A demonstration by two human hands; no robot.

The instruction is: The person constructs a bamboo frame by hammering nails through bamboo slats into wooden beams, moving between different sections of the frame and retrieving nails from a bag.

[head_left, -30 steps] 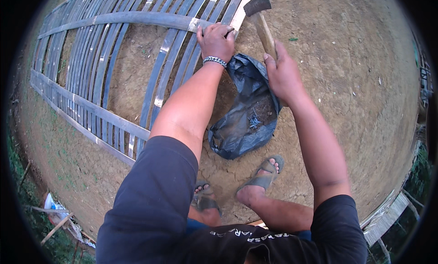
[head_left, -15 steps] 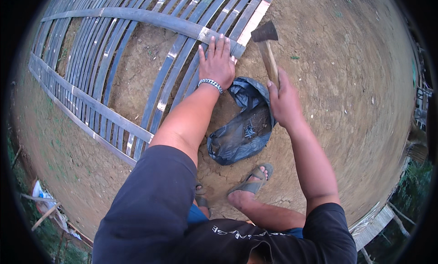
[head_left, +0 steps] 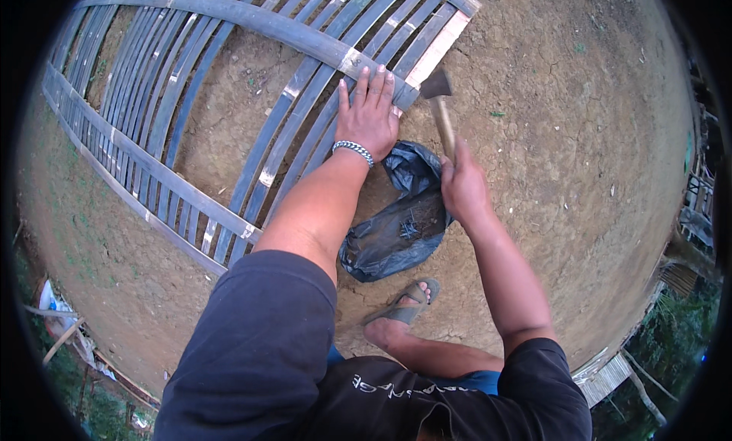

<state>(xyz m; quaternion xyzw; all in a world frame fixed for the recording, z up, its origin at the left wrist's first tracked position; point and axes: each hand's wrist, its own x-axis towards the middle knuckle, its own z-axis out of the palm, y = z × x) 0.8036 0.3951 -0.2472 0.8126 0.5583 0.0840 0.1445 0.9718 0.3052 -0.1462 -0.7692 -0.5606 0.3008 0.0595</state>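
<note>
My left hand (head_left: 368, 120), with a chain bracelet at the wrist, lies flat on a panel of bamboo slats (head_left: 293, 38), its fingers stretched over the end of a crosspiece. In my right hand (head_left: 467, 188) is a hatchet (head_left: 442, 122), held by its wooden handle. The dark hatchet head is close to the panel's right edge, beside the crosspiece end; whether it touches cannot be made out. Between my forearms a black plastic bag (head_left: 375, 259) lies spread on the ground. Several small nails (head_left: 412, 226) sit in it with some dirt.
Cracked bare earth (head_left: 564, 174) surrounds the panel. My sandalled foot (head_left: 410, 307) stands just below the bag. Wooden poles (head_left: 62, 340) and white scraps are at the lower left rim. More timber and greenery (head_left: 682, 319) line the right rim.
The hatchet has come down and left toward the panel's edge, with my right hand shifting slightly left. My left hand stays flat on the crosspiece. The whole view has shifted a little.
</note>
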